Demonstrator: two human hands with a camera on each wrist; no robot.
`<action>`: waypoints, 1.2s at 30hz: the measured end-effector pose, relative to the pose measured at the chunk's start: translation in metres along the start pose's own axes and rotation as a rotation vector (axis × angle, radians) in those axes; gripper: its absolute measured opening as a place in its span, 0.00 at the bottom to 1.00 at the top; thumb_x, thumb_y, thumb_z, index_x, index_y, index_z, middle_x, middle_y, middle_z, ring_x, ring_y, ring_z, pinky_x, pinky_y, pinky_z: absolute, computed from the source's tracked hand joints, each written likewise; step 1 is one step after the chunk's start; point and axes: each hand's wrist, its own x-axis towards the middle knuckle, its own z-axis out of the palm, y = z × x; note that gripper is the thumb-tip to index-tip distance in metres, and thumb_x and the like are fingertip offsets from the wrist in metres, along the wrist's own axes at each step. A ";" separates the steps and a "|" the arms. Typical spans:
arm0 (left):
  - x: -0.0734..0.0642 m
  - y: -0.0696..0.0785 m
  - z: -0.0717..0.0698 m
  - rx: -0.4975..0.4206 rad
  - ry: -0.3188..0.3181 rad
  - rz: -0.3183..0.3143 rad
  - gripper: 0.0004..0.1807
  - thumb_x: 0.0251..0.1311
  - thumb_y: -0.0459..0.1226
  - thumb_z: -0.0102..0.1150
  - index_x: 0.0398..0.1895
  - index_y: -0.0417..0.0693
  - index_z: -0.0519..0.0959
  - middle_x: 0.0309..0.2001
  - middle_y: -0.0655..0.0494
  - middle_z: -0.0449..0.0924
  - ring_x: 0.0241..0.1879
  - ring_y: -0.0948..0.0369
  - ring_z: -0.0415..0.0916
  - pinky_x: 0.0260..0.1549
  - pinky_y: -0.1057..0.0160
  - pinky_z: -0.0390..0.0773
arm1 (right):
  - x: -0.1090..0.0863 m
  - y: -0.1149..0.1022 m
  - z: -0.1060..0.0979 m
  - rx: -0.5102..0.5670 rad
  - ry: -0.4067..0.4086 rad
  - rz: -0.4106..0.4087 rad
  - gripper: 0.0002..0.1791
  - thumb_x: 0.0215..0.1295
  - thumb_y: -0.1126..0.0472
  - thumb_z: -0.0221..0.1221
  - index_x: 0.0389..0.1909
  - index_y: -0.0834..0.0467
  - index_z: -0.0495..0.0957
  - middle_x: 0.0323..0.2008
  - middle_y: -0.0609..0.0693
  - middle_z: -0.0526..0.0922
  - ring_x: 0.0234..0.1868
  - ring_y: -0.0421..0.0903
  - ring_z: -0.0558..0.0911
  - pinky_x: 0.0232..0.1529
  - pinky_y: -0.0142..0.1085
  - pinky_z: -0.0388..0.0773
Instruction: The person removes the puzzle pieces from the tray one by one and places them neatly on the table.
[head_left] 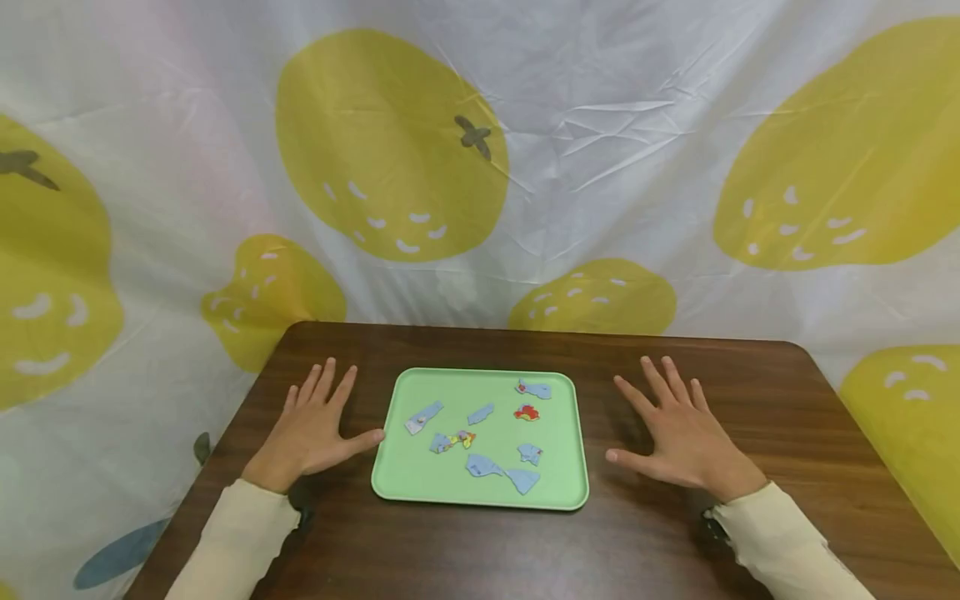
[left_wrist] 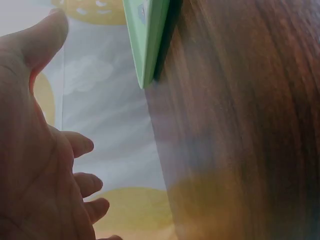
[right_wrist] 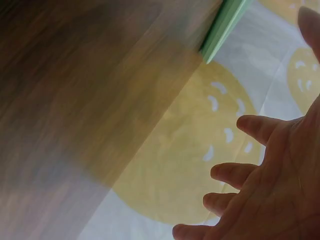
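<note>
A light green tray [head_left: 442, 390] lies on the table, bearing several flat, irregular pieces that look like jigsaw pieces or cut paper. Most are pale blue, such as the long piece [head_left: 424, 417] at the left and the joined-looking pair [head_left: 483, 465] near the front. A red piece [head_left: 527, 412] is at the right, and a blue-and-yellow piece [head_left: 452, 442] lies left of centre. Left of the tray, my left hand [head_left: 311, 429] has its fingers spread, thumb tip close to the rim; contact cannot be told. My right hand [head_left: 682, 437], fingers also spread, is apart from the tray's right side. Both hold nothing.
The dark brown wooden table [head_left: 480, 550] has rounded far corners. Behind it hangs a white cloth [head_left: 600, 183] with large yellow fruit prints. In both wrist views the tray's green edge [left_wrist: 150, 45] shows near the top.
</note>
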 end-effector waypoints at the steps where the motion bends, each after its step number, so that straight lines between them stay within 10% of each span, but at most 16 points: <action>1: 0.001 -0.001 0.000 -0.007 -0.001 0.006 0.65 0.61 0.78 0.52 0.88 0.48 0.44 0.86 0.35 0.33 0.84 0.33 0.35 0.75 0.24 0.43 | 0.001 -0.001 0.000 0.008 0.007 -0.011 0.60 0.59 0.19 0.61 0.85 0.46 0.55 0.85 0.66 0.46 0.85 0.70 0.42 0.72 0.78 0.48; 14: 0.000 0.002 0.003 -0.203 -0.064 0.019 0.59 0.65 0.65 0.65 0.87 0.45 0.47 0.85 0.32 0.39 0.81 0.27 0.42 0.67 0.21 0.59 | 0.008 -0.017 0.015 0.143 0.105 -0.126 0.48 0.66 0.33 0.68 0.78 0.55 0.68 0.80 0.66 0.60 0.79 0.71 0.59 0.68 0.69 0.69; 26: -0.003 0.004 0.015 -0.367 -0.073 0.078 0.53 0.67 0.58 0.68 0.84 0.40 0.55 0.77 0.31 0.59 0.72 0.33 0.67 0.63 0.34 0.76 | 0.015 -0.038 0.022 0.400 0.072 -0.153 0.37 0.70 0.46 0.70 0.74 0.57 0.71 0.73 0.61 0.72 0.71 0.62 0.75 0.65 0.61 0.76; 36: -0.004 0.007 0.024 -0.486 -0.092 0.094 0.45 0.65 0.53 0.72 0.78 0.41 0.66 0.61 0.40 0.76 0.54 0.52 0.81 0.49 0.51 0.82 | 0.025 -0.058 0.026 0.589 0.062 -0.236 0.32 0.65 0.57 0.74 0.67 0.60 0.77 0.53 0.57 0.83 0.36 0.45 0.84 0.37 0.35 0.82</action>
